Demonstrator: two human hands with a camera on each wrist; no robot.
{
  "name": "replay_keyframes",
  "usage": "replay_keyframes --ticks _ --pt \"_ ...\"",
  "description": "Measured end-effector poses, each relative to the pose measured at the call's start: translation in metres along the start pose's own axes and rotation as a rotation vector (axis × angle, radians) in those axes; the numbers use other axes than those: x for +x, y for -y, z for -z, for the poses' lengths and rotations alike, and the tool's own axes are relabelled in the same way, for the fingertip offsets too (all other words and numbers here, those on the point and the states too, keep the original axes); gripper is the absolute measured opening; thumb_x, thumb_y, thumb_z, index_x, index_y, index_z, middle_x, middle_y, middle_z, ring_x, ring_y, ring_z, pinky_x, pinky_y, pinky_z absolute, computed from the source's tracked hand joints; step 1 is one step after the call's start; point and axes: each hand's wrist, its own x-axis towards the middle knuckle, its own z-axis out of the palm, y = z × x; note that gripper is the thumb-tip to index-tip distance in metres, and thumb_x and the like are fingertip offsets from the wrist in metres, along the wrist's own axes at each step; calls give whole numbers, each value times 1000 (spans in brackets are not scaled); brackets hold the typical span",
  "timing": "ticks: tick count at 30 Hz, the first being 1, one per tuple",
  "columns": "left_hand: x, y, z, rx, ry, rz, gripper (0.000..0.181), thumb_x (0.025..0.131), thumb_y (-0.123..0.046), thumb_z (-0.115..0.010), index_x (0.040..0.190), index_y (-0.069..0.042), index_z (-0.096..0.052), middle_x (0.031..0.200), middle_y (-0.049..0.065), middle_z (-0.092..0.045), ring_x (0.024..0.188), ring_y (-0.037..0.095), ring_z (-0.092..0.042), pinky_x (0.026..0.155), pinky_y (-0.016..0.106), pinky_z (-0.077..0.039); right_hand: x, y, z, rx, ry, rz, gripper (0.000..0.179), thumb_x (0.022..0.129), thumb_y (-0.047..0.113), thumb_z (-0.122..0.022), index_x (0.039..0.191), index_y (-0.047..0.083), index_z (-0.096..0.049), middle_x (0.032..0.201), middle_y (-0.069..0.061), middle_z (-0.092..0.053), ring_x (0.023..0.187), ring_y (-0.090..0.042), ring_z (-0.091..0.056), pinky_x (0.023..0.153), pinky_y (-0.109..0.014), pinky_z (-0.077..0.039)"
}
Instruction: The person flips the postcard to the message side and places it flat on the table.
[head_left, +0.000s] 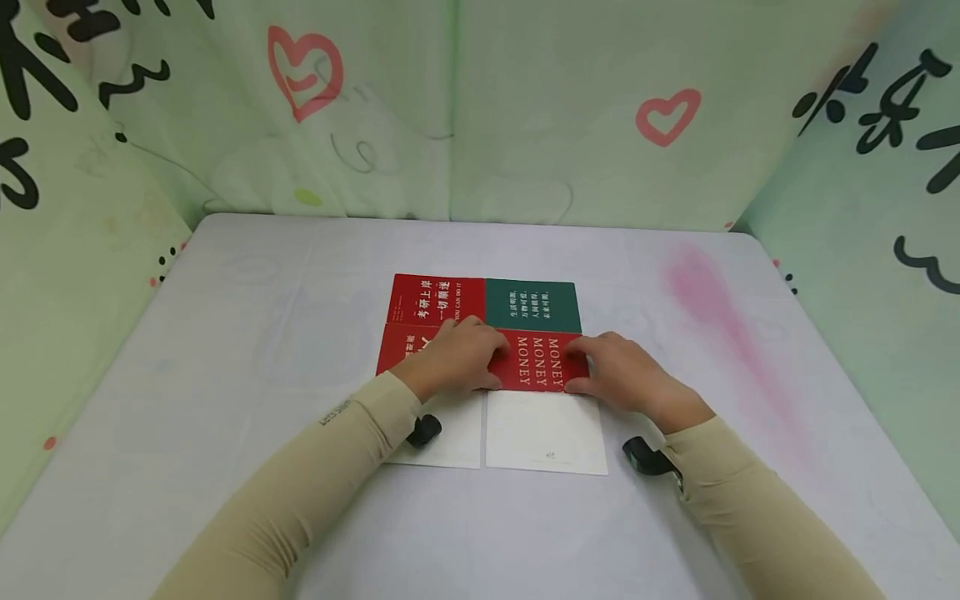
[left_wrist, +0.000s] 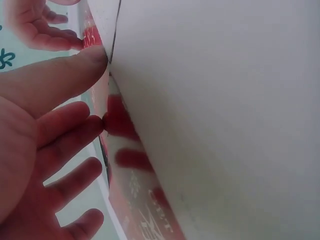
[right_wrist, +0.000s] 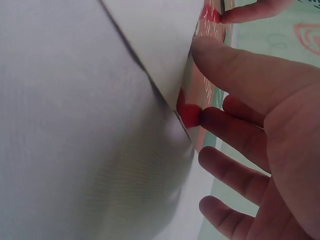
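A red card (head_left: 536, 358) printed with MONEY in several lines lies between my two hands in the head view. My left hand (head_left: 457, 358) rests fingertips and thumb near its left end, covering part of the red card (head_left: 393, 342) beside it. At the right end, the fingertips and thumb of my right hand (head_left: 633, 375) touch the MONEY card. In the left wrist view, the thumb (left_wrist: 75, 72) lies at the near edge while a fingertip meets the glossy red surface. The right thumb (right_wrist: 235, 65) sits similarly at the edge; the other fingers are spread.
Behind lie a red card (head_left: 442, 292) with white characters and a green card (head_left: 536, 304). Two white cards, one on the left (head_left: 456, 437) and one on the right (head_left: 543, 433), lie nearer. Green printed cloth (head_left: 525, 108) walls the white table (head_left: 187, 400) on three sides.
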Motion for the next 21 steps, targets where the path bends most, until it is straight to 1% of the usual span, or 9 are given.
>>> replay_keyframes --ticks 5,8,13,17,21 --pt "1 -1 0 36 4 -14 59 79 -36 -85 131 -16 -66 119 0 -66 116 20 -49 103 46 -37 0 2 1 -17 13 3 57 84 28 -82 132 4 -62 117 -17 -64 105 -34 -57 89 -49 -51" --pt "3 -1 1 46 18 -19 56 79 -35 -85 129 -16 -68 116 0 -67 114 19 -50 103 46 -37 1 2 2 -26 21 12 57 84 28 -82 131 3 -62 115 -17 -64 103 -33 -58 87 -48 -52" --pt "6 -1 6 22 63 -9 57 80 -34 -85 130 -16 -67 117 2 -65 115 20 -49 101 43 -39 3 1 4 -29 37 30 56 84 29 -82 130 2 -63 114 -16 -66 101 -31 -58 87 -47 -53" --pt "8 -1 12 -25 96 13 58 79 -32 -85 132 -16 -66 120 3 -64 116 20 -50 101 43 -38 5 0 5 -27 53 35 55 85 28 -81 130 2 -64 115 -15 -66 102 -32 -58 88 -47 -53" --pt "8 -2 14 -27 111 23 62 78 -33 -86 134 -16 -64 120 2 -65 116 20 -52 101 44 -37 4 0 7 -17 65 38 53 86 27 -80 130 2 -64 116 -15 -66 104 -32 -58 89 -47 -52"
